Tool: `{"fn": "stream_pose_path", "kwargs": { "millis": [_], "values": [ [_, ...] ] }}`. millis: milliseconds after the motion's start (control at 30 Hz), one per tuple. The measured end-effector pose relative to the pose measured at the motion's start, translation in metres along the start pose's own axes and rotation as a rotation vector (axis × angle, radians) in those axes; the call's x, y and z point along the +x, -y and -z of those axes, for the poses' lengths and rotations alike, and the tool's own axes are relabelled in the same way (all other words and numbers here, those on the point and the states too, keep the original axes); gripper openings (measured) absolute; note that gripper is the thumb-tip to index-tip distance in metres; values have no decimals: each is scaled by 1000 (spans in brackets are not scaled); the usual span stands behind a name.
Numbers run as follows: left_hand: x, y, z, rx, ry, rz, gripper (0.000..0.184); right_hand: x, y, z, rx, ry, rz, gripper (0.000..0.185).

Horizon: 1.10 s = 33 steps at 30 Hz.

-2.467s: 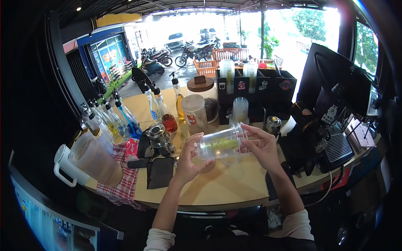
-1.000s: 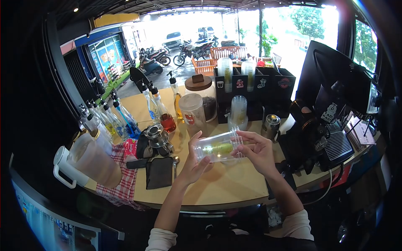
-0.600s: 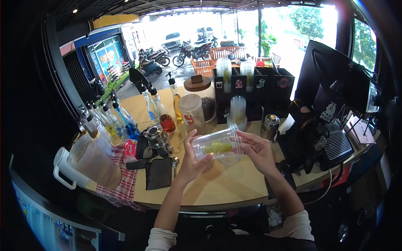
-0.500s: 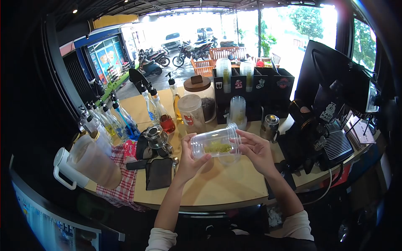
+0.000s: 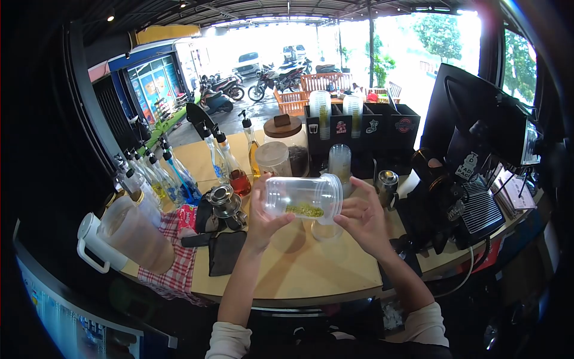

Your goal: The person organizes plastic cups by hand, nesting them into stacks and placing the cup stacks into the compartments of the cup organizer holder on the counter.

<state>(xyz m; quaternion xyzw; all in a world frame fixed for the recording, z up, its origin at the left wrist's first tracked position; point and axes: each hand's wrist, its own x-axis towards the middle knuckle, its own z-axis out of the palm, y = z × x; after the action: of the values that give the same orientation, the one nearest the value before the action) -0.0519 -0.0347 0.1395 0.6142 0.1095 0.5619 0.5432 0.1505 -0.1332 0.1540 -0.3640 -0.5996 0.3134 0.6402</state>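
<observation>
A clear plastic cup (image 5: 299,194) with a green-yellow print lies sideways in the air above the counter, its rim to the right; the rim edge looks doubled, so there may be more than one nested cup. My left hand (image 5: 261,215) is closed around its base end, thumb along the lower side. At the rim, my right hand (image 5: 362,218) holds on with the thumb at the lower edge and the other fingers curled close by, the index finger raised. Just below, another clear cup (image 5: 327,231) stands on the counter, partly hidden.
A cup stack (image 5: 340,158) stands before a black organizer (image 5: 388,128). Behind my left hand are a lidded jar (image 5: 272,158) and pump bottles (image 5: 239,179). Left are a metal pot (image 5: 224,202), a dark cloth (image 5: 226,253) and a pitcher (image 5: 140,233). An espresso machine (image 5: 472,179) occupies the right.
The cup has turned more level and shifted slightly left and up. My right index finger has lifted off the rim, and its thumb now sits at the lower rim edge.
</observation>
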Motion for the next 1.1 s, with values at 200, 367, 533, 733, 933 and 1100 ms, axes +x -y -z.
{"fn": "stream_pose_path", "kwargs": {
  "millis": [200,367,533,733,933,1100],
  "values": [
    [27,-27,-31,175,11,-203,80,18,20,18,-533,-114,361,67],
    [49,-37,-57,758,177,-503,71,32,43,13,-667,-25,547,66],
    [62,-13,-75,925,238,-533,72,55,24,16,-673,5,513,68],
    [69,25,-76,819,125,-394,55,112,22,66,-722,-251,593,65],
    [69,88,-68,931,457,-188,24,246,-1,130,-834,-367,626,60],
    [68,100,-71,948,639,109,23,310,-22,148,-985,-280,464,60]
  ]
}}
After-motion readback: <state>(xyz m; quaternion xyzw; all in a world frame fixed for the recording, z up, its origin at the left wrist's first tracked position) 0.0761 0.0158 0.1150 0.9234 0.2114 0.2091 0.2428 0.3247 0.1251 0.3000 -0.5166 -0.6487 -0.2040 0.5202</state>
